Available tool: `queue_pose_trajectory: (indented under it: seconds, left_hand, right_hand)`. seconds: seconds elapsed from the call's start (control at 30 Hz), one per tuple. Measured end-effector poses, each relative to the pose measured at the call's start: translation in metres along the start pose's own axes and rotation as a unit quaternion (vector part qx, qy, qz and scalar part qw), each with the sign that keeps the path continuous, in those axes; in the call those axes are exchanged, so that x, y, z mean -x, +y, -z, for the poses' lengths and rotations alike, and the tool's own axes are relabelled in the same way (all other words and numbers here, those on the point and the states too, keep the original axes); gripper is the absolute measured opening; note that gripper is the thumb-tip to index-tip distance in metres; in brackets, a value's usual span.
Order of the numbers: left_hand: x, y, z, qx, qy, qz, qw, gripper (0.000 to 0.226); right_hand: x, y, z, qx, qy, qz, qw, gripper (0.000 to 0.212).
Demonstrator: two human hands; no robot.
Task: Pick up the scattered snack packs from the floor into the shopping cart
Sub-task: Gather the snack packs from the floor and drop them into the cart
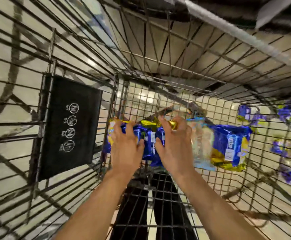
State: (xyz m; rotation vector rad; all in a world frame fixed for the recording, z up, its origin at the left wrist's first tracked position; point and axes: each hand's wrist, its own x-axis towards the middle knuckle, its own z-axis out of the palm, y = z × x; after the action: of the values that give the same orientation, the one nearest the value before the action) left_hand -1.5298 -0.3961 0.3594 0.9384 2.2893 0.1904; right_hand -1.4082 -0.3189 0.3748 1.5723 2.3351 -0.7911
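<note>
I look down into a wire shopping cart [176,87]. Both arms reach inside it. My left hand [125,149] and my right hand [175,146] lie side by side on a blue and gold snack pack [150,139] on the cart's mesh bottom, fingers curled over its top and its crinkled gold edge. A second blue and gold snack pack [226,146] lies just right of my right hand, label side up. Through the cart's right wall, several more blue snack packs [286,115] show blurred on the floor outside.
A black plastic child-seat flap [67,125] with white warning icons hangs on the cart's left wire panel. Dark trouser legs [158,205] show through the mesh below my arms. Pale tiled floor [6,94] lies around the cart.
</note>
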Motion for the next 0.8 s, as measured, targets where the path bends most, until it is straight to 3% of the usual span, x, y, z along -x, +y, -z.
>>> queue_pose_trajectory:
  seconds: [0.3, 0.8]
  left_hand:
    - [0.007, 0.011, 0.019, 0.000, 0.003, 0.010, 1.000, 0.061]
    - [0.117, 0.111, 0.212, -0.071, 0.131, -0.195, 0.969, 0.052]
  right_hand:
    - [0.006, -0.020, 0.017, 0.026, 0.026, -0.003, 0.999, 0.072]
    - [0.109, -0.084, 0.200, 0.022, 0.146, 0.034, 0.988, 0.059]
